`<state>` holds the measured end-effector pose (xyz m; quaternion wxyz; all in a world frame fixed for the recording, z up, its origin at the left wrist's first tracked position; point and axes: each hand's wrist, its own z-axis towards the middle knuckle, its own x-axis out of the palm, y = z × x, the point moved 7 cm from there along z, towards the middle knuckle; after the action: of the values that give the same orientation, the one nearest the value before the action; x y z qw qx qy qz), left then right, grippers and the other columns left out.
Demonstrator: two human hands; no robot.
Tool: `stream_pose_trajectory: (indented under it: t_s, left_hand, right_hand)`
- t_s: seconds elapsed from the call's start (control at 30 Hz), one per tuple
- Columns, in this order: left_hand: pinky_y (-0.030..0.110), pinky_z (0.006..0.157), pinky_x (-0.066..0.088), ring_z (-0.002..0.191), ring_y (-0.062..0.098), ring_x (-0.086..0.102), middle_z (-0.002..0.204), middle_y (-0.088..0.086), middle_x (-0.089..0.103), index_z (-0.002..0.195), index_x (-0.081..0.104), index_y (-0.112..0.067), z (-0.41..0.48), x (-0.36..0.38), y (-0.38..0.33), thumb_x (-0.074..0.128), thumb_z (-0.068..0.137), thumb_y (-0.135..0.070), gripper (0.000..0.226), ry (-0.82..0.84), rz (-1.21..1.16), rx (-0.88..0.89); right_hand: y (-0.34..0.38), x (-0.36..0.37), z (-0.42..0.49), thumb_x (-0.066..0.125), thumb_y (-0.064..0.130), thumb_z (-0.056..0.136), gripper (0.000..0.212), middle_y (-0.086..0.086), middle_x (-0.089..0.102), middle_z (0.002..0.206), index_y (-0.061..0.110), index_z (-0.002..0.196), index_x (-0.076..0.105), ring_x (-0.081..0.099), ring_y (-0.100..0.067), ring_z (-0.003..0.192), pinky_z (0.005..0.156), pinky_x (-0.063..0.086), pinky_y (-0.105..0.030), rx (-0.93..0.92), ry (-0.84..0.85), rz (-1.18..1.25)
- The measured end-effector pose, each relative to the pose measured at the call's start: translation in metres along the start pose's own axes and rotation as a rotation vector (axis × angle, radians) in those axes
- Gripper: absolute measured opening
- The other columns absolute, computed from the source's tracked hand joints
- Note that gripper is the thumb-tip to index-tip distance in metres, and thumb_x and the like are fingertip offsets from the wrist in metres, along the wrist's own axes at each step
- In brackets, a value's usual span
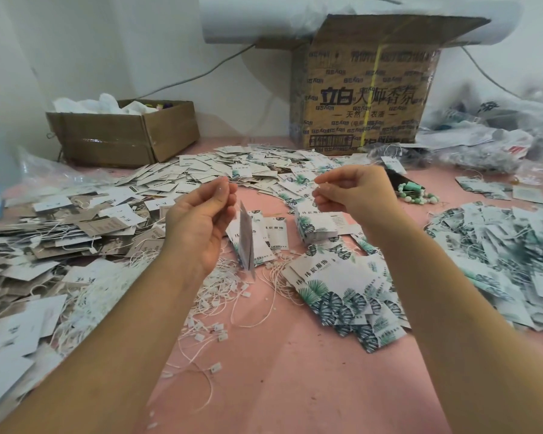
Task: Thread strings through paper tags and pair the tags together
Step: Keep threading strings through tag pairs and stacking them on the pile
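Far left of the left grip, a big pile of grey and white tags (60, 233) lies on the pink bench (295, 386). A small cardboard box (123, 136) sits behind the pile.

The left hand (201, 223) is held up. Its grip is closed, with thumb and finger pinching a string (316, 185) that is too thin to see well there. A pair of tags (246, 242) hangs just right of and below that grip. It is seen from its edge, its long side goes straight up and down, and its bottom points at the bench. Loose strings (217, 308) lie under it.

The right hand (355, 195) is held up too. Its grip is closed on the tiny white string end. Leaf-print tags (342, 292) lie below this grip. A big cardboard box (364, 89) stands behind it.
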<state>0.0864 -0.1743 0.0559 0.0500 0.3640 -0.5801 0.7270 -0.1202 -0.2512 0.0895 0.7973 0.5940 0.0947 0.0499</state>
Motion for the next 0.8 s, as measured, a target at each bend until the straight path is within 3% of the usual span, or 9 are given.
stream_pose_trajectory:
  t_s: [0.23,0.37,0.57,0.8]
  left_hand:
    - [0.015,0.055,0.050,0.063,0.004,0.066,0.074,-0.002,0.073,0.087,0.068,-0.016,-0.010,0.019,-0.004,0.067,0.070,-0.010,0.018,0.163,0.315,0.097]
    - [0.015,0.054,0.049,0.061,0.004,0.064,0.071,-0.003,0.073,0.080,0.067,-0.018,-0.015,0.026,-0.004,0.067,0.076,-0.011,0.008,0.210,0.431,0.142]
    - [0.015,0.050,0.043,0.056,0.001,0.058,0.065,-0.006,0.071,0.078,0.066,-0.016,-0.021,0.034,-0.006,0.065,0.082,-0.010,0.008,0.255,0.511,0.192]
    - [0.016,0.054,0.047,0.061,0.002,0.060,0.070,-0.006,0.072,0.082,0.068,-0.019,-0.021,0.037,-0.007,0.065,0.084,-0.010,0.009,0.282,0.547,0.236]
  right_hand:
    - [0.025,0.016,-0.007,0.060,-0.004,0.083,0.009,-0.004,0.067,0.060,0.003,0.079,0.063,0.063,-0.015,0.054,0.056,0.056,-0.025,-0.127,0.083,0.106]
    - [0.036,0.031,-0.013,0.062,0.002,0.084,0.009,-0.002,0.065,0.054,0.003,0.075,0.062,0.060,-0.012,0.046,0.048,0.053,-0.023,-0.166,0.172,0.018]
    - [0.045,0.055,-0.021,0.066,0.005,0.082,0.010,-0.003,0.061,0.060,0.010,0.074,0.063,0.055,-0.012,0.051,0.055,0.052,-0.029,-0.278,0.251,-0.184]
    - [0.040,0.056,-0.019,0.066,0.006,0.082,0.004,-0.008,0.064,0.067,0.005,0.078,0.065,0.059,-0.016,0.060,0.059,0.054,-0.025,-0.255,0.254,-0.167]
